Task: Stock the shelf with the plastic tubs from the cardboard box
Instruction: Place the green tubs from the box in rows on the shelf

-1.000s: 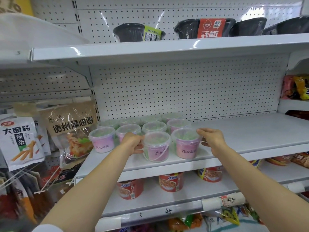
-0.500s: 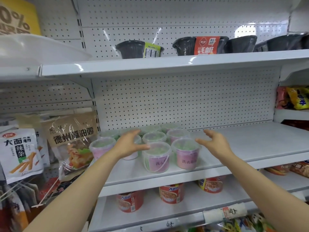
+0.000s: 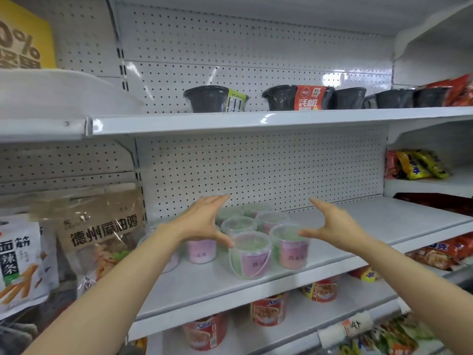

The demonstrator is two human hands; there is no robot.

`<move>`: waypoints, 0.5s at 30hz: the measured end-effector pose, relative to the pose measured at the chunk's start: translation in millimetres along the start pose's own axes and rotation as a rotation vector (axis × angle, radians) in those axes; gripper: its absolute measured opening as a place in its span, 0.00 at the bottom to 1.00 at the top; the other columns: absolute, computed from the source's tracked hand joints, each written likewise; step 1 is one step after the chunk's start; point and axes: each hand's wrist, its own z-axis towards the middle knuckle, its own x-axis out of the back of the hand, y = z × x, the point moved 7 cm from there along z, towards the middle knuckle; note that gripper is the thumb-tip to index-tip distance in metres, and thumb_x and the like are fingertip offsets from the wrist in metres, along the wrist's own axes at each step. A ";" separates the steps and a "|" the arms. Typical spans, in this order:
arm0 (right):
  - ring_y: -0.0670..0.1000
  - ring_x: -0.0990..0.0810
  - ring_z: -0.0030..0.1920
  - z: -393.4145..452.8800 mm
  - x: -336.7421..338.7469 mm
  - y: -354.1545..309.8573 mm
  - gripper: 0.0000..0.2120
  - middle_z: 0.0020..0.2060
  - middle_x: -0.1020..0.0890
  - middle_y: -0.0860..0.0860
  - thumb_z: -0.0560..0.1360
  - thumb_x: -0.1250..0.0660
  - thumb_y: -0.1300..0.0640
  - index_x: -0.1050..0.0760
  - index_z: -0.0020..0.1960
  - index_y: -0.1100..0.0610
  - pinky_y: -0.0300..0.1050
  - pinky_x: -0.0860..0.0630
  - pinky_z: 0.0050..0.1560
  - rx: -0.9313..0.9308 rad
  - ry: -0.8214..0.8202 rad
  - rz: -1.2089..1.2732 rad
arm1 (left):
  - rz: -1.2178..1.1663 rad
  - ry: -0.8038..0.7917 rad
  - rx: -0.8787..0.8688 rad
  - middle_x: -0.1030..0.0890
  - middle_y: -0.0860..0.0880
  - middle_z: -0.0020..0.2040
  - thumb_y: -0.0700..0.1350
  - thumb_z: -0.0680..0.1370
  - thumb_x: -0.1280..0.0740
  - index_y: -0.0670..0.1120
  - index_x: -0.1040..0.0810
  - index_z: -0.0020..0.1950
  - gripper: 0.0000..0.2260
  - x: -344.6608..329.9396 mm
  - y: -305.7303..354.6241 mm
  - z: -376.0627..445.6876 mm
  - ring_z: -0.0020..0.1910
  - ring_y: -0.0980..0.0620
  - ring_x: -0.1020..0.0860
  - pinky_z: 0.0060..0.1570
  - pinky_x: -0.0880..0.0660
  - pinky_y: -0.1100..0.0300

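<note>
The left hand (image 3: 202, 221) hangs over the left part of the tub cluster, fingers straight and spread, thumb pointing toward the front tub, holding nothing. The right hand (image 3: 332, 226) mirrors it just right of the cluster, fingers loosely extended, palm facing left, also released and apparently touching nothing. Between and beneath them the plastic tubs (image 3: 250, 254) stand upright at the left end of the middle shelf (image 3: 256, 288), close to its front edge and running back toward the pegboard; about eight show, though the left hand and blur hide some, so the count is unsure. On the shelf above stand five black bowls (image 3: 207, 98). On the shelf below, three red noodle cups (image 3: 268, 308) stand along the front. Snack bags (image 3: 99, 234) hang at the left.
</note>
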 end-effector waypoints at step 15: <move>0.54 0.39 0.74 -95.3 24.6 -115.4 0.48 0.75 0.38 0.53 0.68 0.26 0.41 0.47 0.78 0.56 0.48 0.40 0.72 -0.237 0.122 -0.256 | -0.021 0.032 -0.308 0.47 0.52 0.79 0.73 0.57 0.29 0.53 0.53 0.79 0.59 32.8 -6.2 -33.6 0.77 0.49 0.45 0.75 0.45 0.49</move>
